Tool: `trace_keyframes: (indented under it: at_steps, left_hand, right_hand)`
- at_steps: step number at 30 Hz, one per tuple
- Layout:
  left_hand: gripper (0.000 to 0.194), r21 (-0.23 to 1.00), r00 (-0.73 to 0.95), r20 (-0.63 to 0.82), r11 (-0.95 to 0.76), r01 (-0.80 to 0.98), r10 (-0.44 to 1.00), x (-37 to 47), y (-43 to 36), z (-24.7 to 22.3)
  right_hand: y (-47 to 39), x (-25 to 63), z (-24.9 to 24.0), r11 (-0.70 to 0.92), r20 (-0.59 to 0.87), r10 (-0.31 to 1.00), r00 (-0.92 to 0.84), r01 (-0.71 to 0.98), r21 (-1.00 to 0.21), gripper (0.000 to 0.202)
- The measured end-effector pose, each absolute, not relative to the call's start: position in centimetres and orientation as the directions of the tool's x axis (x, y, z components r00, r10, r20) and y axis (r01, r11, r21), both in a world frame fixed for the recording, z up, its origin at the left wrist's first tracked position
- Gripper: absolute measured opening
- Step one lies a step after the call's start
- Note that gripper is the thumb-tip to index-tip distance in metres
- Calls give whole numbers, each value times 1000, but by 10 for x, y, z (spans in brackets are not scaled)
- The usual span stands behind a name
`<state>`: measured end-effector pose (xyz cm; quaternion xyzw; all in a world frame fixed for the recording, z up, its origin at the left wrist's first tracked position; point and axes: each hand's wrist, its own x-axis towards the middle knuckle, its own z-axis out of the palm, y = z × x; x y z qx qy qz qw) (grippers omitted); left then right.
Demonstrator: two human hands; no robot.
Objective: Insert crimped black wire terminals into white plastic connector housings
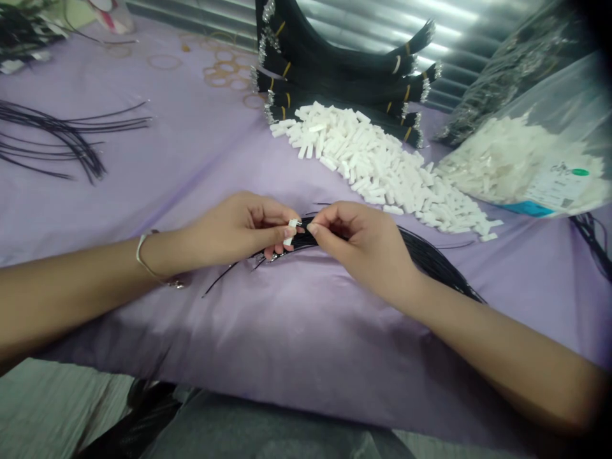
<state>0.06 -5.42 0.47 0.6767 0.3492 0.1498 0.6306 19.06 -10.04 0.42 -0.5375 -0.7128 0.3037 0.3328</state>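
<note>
The left hand (248, 226) is pinching a small white connector housing (289, 233) between thumb and fingers, at the near centre. The right hand (361, 239), just to its right, is bringing thumb and forefinger together on a thin black lead; whether its metal tip (299, 223) is touching the housing cannot be told. A black wire bundle (433, 264) is lying beneath the hands, trailing right and nearer. Farther off, loose white housings (377, 159) are forming a pile, with a clear bag (535, 166) standing right of it. Judged risks: misalignment could bend the tip; crowded leads could snag the fingers.
</note>
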Motion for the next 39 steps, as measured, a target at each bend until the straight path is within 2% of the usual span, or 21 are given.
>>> trace_keyframes:
  at_steps: [10, 17, 22, 26, 28, 31, 32, 34, 37, 39]
  left_hand:
    - [15, 961, 717, -212, 9, 276, 664, -2, -52, 2]
    - [16, 938, 697, -171, -101, 331, 697, 3, -59, 4]
    - [16, 933, 685, -153, -124, 337, 712, 6, -61, 5]
    - [12, 951, 675, -214, -9, 310, 706, 6, -58, 7]
    - [10, 959, 670, -245, 76, 271, 701, 5, -56, 6]
    - [11, 969, 651, -246, 174, 174, 718, 3, -52, 3]
    - [12, 972, 646, -232, 185, 142, 728, 2, -51, 1]
    - [15, 981, 628, -189, 180, 78, 755, 0, -51, -2]
    - [17, 986, 586, -147, 167, 20, 797, -2, -52, -3]
    - [17, 984, 579, -153, 180, 12, 801, -3, -53, -2]
  right_hand:
    - [-98, 190, 6, 248, 131, 963, -236, 577, -778, 16]
    - [-99, 186, 1, 308, 224, 951, -212, 595, -743, 14]
    - [-98, 186, -1, 377, 273, 926, -261, 612, -695, 13]
    - [-97, 189, -1, 449, 315, 893, -321, 659, -603, 12]
    - [-101, 190, 3, 523, 397, 846, -355, 692, -498, 12]
    - [-113, 189, 10, 685, 519, 703, -487, 659, -310, 17]
    - [-118, 187, 10, 718, 492, 675, -549, 642, -269, 18]
    - [-126, 185, 7, 703, 365, 700, -614, 683, -200, 29]
    - [-130, 183, -3, 602, 193, 792, -579, 792, -98, 60]
    - [-128, 184, -10, 529, 118, 847, -519, 845, -79, 76]
